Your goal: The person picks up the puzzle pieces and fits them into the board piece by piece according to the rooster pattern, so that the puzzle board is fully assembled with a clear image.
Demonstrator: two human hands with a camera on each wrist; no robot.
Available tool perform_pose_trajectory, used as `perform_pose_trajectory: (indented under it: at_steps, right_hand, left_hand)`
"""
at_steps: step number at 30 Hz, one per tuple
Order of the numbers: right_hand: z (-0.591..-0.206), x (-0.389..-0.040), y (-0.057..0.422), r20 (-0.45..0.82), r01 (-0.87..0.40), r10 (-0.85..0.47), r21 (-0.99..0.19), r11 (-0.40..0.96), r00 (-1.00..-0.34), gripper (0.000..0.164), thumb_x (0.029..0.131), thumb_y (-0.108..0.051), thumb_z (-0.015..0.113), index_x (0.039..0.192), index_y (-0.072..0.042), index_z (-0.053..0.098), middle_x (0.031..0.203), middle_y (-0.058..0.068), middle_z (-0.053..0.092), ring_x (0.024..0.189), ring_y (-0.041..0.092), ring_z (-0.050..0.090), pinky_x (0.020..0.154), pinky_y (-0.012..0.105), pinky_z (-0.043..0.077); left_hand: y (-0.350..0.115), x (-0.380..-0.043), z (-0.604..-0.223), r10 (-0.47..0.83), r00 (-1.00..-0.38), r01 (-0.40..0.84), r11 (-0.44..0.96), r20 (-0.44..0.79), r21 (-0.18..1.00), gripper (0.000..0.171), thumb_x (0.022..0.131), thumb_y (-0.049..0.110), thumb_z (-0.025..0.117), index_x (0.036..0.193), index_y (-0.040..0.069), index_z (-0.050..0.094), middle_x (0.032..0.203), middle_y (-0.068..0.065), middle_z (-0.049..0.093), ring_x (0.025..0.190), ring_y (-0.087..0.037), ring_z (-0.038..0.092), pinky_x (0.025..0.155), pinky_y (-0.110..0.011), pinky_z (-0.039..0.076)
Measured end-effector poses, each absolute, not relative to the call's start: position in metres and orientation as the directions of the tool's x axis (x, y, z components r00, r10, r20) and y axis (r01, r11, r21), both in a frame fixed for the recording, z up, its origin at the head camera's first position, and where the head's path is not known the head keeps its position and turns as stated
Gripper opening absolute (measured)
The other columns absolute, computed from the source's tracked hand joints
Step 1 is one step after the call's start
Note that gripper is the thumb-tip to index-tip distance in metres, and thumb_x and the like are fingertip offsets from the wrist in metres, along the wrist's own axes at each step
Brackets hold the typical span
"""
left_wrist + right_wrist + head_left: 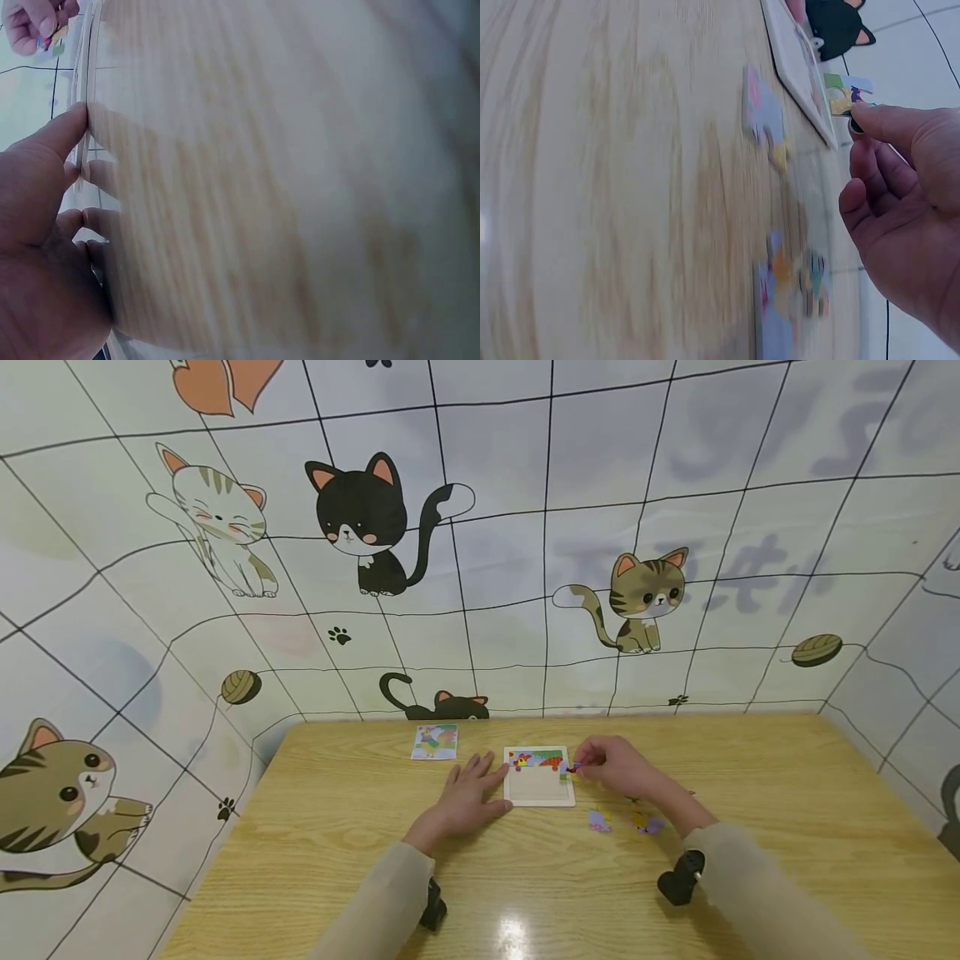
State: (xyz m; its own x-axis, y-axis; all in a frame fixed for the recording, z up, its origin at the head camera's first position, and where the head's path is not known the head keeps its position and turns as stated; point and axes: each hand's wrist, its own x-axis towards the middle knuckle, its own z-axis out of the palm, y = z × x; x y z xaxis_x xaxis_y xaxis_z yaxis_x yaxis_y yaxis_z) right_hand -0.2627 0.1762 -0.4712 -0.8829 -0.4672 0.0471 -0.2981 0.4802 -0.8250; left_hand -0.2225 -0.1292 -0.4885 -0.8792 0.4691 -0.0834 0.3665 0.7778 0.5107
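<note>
A white-framed puzzle tray point(540, 803) lies on the table, with a row of joined pieces point(537, 759) along its far edge. My right hand point(611, 766) pinches a colourful puzzle piece point(845, 96) between thumb and fingers, over the tray's right side. In the right wrist view, the piece shows green, yellow and purple patches. My left hand point(471, 797) lies with fingers spread at the tray's left edge, its thumb touching the frame. Loose puzzle pieces, one lilac point(599, 820) and another lilac and yellow point(647, 823), lie right of the tray's near corner.
A small picture card point(434, 742) lies at the back of the table, left of the tray. Behind the wooden table point(345, 827) rises a wall point(510, 568) printed with cartoon cats. Dark wrist devices point(681, 878) sit at both sleeves.
</note>
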Motion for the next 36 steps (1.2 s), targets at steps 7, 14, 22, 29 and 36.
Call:
perform_pose_trajectory:
  at_steps: [7,14,22,29,36]
  right_hand:
    - [-0.477,-0.264,0.149,0.073,-0.323,-0.508,-0.846,0.423,-0.858,0.007,0.094,0.001,0.071,0.099,0.001,0.068,0.091,0.006,0.067,0.081,0.018,0.06,0.07,0.027,0.05]
    - [-0.481,-0.264,0.127,0.09,-0.329,-0.498,-0.848,0.416,-0.862,0.007,0.093,0.003,0.071,0.099,0.0,0.068,0.09,0.005,0.067,0.082,0.017,0.06,0.072,0.027,0.05]
    - [-0.487,-0.266,0.102,0.094,-0.328,-0.453,-0.818,0.473,-0.887,0.009,0.091,0.004,0.072,0.095,-0.004,0.068,0.087,0.0,0.066,0.08,0.015,0.059,0.072,0.029,0.051]
    - [-0.488,-0.265,0.092,0.085,-0.312,-0.409,-0.789,0.529,-0.909,0.011,0.091,0.003,0.07,0.102,0.0,0.07,0.089,0.003,0.066,0.083,0.017,0.06,0.076,0.032,0.051]
    - [-0.491,-0.264,0.086,0.14,-0.364,-0.398,-0.736,0.57,-0.907,0.014,0.092,0.001,0.07,0.106,0.002,0.071,0.09,0.007,0.069,0.084,0.018,0.063,0.079,0.038,0.055]
  left_hand:
    - [-0.129,-0.223,-0.487,0.471,-0.878,0.362,0.772,-0.086,0.523,0.066,0.103,0.039,0.06,0.159,0.01,0.039,0.168,-0.018,0.018,0.156,-0.039,0.009,0.121,-0.062,0.003]
    - [-0.128,-0.224,-0.491,0.466,-0.881,0.364,0.774,-0.077,0.518,0.067,0.103,0.041,0.06,0.16,0.012,0.038,0.169,-0.018,0.018,0.156,-0.039,0.007,0.121,-0.062,0.002]
    - [-0.129,-0.224,-0.489,0.468,-0.88,0.365,0.778,-0.084,0.511,0.067,0.103,0.04,0.061,0.159,0.012,0.04,0.168,-0.018,0.019,0.155,-0.039,0.009,0.121,-0.062,0.004]
    - [-0.129,-0.222,-0.487,0.465,-0.881,0.364,0.78,-0.083,0.508,0.066,0.103,0.042,0.06,0.159,0.012,0.04,0.168,-0.017,0.02,0.155,-0.039,0.01,0.121,-0.061,0.005]
    - [-0.13,-0.224,-0.487,0.473,-0.877,0.374,0.778,-0.08,0.504,0.065,0.104,0.042,0.059,0.159,0.012,0.039,0.168,-0.017,0.02,0.155,-0.039,0.011,0.121,-0.063,0.006]
